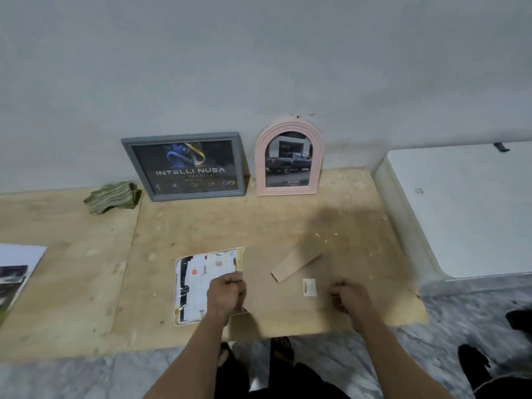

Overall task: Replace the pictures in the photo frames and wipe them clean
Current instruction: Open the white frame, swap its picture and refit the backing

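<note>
Brown cardboard frame backing lies face-down at 6 o'clock, left hand and right hand curled, seemingly pinching its side edges; uneven lift could bend it or drag the printed picture at 9 o'clock.

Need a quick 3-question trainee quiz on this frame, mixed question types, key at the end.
1. True or false: the pink arched frame leans against the wall, to the right of the grey frame.
2. Which lies left of the grey frame? A) green cloth B) sponge C) spray bottle
3. Fill in: both the left hand and the right hand grip the edges of a brown ____ lying flat on the plywood board.

Key: 1 true; 2 A, the green cloth; 3 backing board, with its fold-out stand showing.
</note>
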Motion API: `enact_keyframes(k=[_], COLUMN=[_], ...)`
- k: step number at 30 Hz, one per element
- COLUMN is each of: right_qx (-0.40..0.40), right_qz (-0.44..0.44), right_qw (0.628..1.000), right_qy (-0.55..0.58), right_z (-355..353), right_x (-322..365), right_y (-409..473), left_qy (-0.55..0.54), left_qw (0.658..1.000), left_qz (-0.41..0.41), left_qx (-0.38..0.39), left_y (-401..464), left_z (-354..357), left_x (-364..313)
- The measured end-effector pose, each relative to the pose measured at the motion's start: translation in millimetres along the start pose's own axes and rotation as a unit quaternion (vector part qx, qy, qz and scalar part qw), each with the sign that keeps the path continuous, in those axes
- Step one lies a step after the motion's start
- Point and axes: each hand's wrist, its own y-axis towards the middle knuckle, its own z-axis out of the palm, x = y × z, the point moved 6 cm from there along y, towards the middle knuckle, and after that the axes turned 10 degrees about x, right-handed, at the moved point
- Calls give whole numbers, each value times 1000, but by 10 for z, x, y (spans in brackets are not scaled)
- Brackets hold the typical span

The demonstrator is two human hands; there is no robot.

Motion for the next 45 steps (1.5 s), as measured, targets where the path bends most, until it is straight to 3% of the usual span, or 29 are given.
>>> enact_keyframes(k=[6,11,16,25,31,39,45], right_qx=[91,56,40,41,-9,58,121], right_qz=[-26,3,-10,-7,-35,-7,-6], right_qw=[994,993,983,985,967,998,991], right_qy=[-49,-105,-177,-169,-251,-30,51], right_z=[1144,1540,1625,1778,1836,1938,1971], right_x=[320,175,60,114,169,94,260], right_y=[53,94,74,67,76,100,52], left_qy=[-67,-16,66,106,113,22,-69], left_qw=[992,989,987,989,991,998,996], left_qz=[-30,-29,-31,-12,-12,-5,-23], left_qx=[-100,-146,-146,-107,-76,-55,56], left_y=[-72,-32,-13,81,126,160,110], left_z=[-1145,-1491,-1536,-1710,-1666,-1709,-1727], left_x=[248,290,321,312,323,433,405])
